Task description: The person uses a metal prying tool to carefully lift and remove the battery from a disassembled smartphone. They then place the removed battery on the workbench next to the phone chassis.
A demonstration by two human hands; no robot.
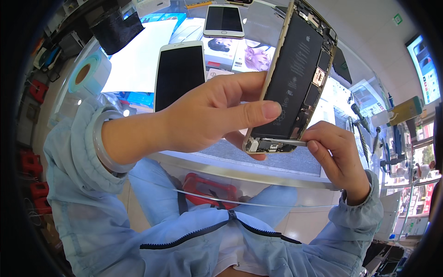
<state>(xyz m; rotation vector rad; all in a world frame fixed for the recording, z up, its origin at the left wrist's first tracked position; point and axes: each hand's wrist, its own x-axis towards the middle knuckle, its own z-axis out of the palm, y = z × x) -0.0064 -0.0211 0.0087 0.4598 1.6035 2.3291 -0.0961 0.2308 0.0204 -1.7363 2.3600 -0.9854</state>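
Observation:
My left hand (221, 108) grips an opened smartphone (295, 69), thumb on its black battery and fingers behind the frame. The phone is held up, tilted, above the counter, its battery and circuit boards facing me. Between the thumb and fingers of my right hand (334, 154) is a thin metal pry tool (286, 141). Its shaft lies across the phone's lower end, just below the battery; whether its tip is wedged under a part I cannot tell. Left of the phone, a white-framed phone screen (177, 74) lies on the counter, partly behind my left wrist.
Another white-framed phone (224, 21) lies farther back on boxes. A tape roll (87, 74) and a black holder (116, 31) stand at the left. Screwdrivers (360, 115) and a yellowish bottle (404, 111) are at the right. The counter's front edge (240, 173) runs before my lap.

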